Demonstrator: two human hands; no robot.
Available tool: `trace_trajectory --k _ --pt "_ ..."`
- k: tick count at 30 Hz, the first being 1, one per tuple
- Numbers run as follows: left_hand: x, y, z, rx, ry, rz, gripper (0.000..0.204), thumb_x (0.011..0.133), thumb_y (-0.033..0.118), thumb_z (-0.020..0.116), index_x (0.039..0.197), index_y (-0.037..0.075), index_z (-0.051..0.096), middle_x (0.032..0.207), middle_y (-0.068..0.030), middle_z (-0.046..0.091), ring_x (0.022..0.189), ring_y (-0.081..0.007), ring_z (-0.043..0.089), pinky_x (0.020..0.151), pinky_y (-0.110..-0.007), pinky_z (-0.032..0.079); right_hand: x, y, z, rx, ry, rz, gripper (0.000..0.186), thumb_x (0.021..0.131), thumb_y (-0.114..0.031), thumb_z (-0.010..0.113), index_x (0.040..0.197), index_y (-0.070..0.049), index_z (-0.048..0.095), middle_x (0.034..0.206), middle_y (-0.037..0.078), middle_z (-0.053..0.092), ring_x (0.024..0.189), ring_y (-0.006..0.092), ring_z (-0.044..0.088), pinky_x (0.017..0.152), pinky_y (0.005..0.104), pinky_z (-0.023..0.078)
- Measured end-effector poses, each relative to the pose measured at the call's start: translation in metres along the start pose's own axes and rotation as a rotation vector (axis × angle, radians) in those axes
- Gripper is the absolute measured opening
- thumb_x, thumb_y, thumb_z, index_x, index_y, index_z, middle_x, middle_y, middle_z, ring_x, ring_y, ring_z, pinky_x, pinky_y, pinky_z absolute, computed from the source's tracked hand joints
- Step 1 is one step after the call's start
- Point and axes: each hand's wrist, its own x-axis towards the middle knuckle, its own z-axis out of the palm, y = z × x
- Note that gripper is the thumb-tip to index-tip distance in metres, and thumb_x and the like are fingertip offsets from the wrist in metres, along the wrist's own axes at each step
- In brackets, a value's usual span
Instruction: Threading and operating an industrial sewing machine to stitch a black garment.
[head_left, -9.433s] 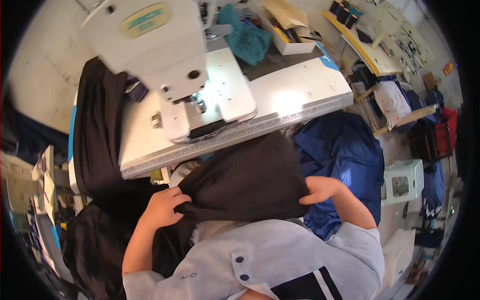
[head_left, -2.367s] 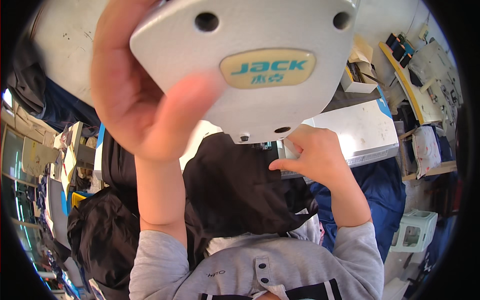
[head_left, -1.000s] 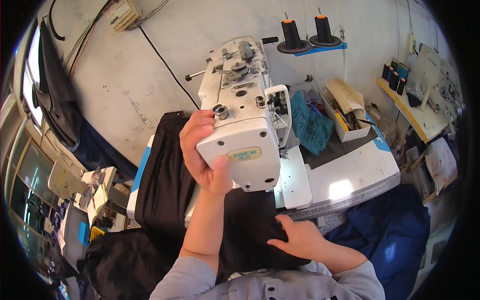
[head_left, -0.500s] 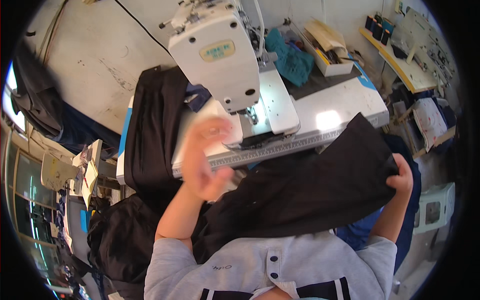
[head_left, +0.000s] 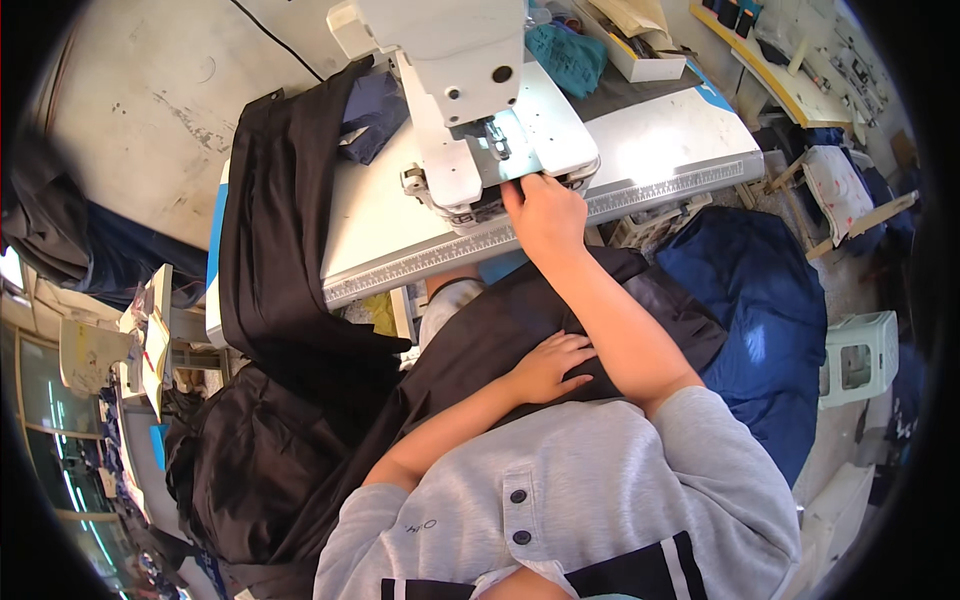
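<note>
Black cloth (head_left: 500, 335) lies across my lap. My left hand (head_left: 550, 368) rests flat on it with the fingers spread. My right hand (head_left: 548, 215) reaches up to the front of the white sewing machine (head_left: 440, 55), just below its lit needle area (head_left: 497, 140). Its thumb and fingers are closed at the edge of the machine's work plate (head_left: 545, 125); whatever they pinch is hidden. More black fabric (head_left: 285, 220) hangs folded over the left end of the white table, with a dark blue piece (head_left: 378, 115) beside it.
A ruler strip (head_left: 400, 275) runs along the table's front edge. A heap of black fabric (head_left: 250, 470) lies to my left, and blue fabric (head_left: 750, 320) drapes at my right. Beyond that stands a pale plastic stool (head_left: 860, 360). Teal cloth (head_left: 565, 60) and a box (head_left: 645, 62) sit behind.
My right hand has let go of the cloth's right end and moved to the machine's front. My left hand came down from the table onto the cloth, which now lies lower in my lap.
</note>
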Motion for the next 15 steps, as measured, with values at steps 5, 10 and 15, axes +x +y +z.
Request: trace_trajectory --k 5,10,15 --pt "-0.011 -0.004 -0.005 -0.095 -0.043 0.000 0.046 0.088 0.022 0.057 0.128 0.005 0.045 0.135 -0.0159 0.041 0.128 -0.0332 0.034 0.109 -0.046 0.021 0.001 0.001 0.021 0.012 0.128 0.059 0.019 0.077 -0.023 0.066 0.073 -0.004 0.063 0.068 0.014 0.062 0.064 0.0349 0.060 0.057 0.0437 0.047" --pt "-0.019 -0.008 -0.008 -0.126 -0.020 -0.021 0.045 0.088 0.024 0.057 0.128 0.006 0.046 0.132 -0.0158 0.045 0.123 -0.0324 0.039 0.105 -0.043 0.027 0.003 -0.005 0.017 0.013 0.120 0.064 0.019 0.074 -0.023 0.067 0.074 -0.004 0.064 0.068 0.015 0.062 0.064 0.0352 0.060 0.058 0.0433 0.047" --pt "-0.027 -0.004 -0.017 -0.159 0.120 -0.013 0.042 0.085 0.020 0.061 0.123 0.005 0.051 0.124 -0.0160 0.050 0.114 -0.0314 0.046 0.098 -0.040 0.036 0.005 -0.014 0.021 -0.043 0.181 0.086 0.022 0.069 -0.025 0.069 0.073 -0.004 0.065 0.066 0.016 0.062 0.063 0.0358 0.061 0.059 0.0426 0.048"
